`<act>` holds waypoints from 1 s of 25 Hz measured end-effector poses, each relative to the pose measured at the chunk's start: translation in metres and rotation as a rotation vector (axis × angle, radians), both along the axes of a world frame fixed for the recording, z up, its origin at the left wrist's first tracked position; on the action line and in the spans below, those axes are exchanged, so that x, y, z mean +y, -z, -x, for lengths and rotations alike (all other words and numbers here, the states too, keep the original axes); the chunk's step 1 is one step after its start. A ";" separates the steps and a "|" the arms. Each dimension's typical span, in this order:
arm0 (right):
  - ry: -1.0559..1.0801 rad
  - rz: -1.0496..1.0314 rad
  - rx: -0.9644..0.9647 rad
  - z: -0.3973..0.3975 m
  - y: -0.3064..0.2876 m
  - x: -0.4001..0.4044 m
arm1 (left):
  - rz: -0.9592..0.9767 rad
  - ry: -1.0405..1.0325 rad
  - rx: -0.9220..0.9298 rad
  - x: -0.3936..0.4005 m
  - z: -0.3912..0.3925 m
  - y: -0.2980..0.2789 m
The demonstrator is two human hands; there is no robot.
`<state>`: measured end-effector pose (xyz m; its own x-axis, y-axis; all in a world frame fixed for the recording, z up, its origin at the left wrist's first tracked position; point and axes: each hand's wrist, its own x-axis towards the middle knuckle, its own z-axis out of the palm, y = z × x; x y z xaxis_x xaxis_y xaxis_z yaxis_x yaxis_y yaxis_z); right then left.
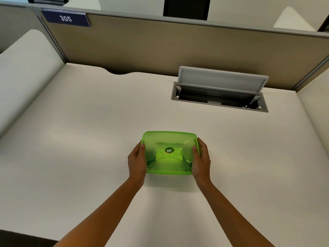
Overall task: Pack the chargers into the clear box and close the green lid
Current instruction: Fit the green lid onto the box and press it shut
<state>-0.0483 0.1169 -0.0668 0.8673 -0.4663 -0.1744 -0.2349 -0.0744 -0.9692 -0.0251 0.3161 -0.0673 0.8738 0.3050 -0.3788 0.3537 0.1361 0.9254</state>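
Two hands, left hand [136,160] and right hand [201,160], clasp the translucent green plastic lid [170,153] at its sides; even downward thumb pressure should seat it.

The lid [170,152] is translucent lime green (with a small round sticker at its centre); the desk [89,122] is cream, the partition [160,41] tan.

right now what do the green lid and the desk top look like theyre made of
Green lid: looks like translucent plastic with a glossy finish; light passes through it and its moulded curves catch highlights. Desk top: a smooth, matte, off-white surface, probably laminate, though the core cannot be told. It shows soft, dull reflections and no grain.
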 end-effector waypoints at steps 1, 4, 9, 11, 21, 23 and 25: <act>0.011 -0.028 -0.005 -0.007 0.000 0.002 | 0.009 -0.019 0.010 0.001 -0.007 -0.001; 0.046 -0.081 -0.021 -0.037 -0.003 0.009 | 0.024 -0.042 0.005 0.006 -0.038 -0.005; 0.057 -0.083 -0.010 -0.120 -0.008 0.016 | -0.015 -0.025 0.003 0.017 -0.121 -0.012; 0.038 -0.049 -0.001 -0.149 -0.006 0.018 | -0.016 -0.018 0.018 0.020 -0.152 -0.012; 0.100 0.087 -0.052 -0.220 0.009 0.017 | -0.071 0.115 0.013 0.017 -0.246 0.001; 0.101 0.115 -0.038 -0.225 0.009 0.012 | -0.080 0.130 0.013 0.013 -0.253 0.002; 0.094 0.143 -0.021 -0.229 0.009 0.008 | -0.100 0.144 0.009 0.009 -0.257 0.002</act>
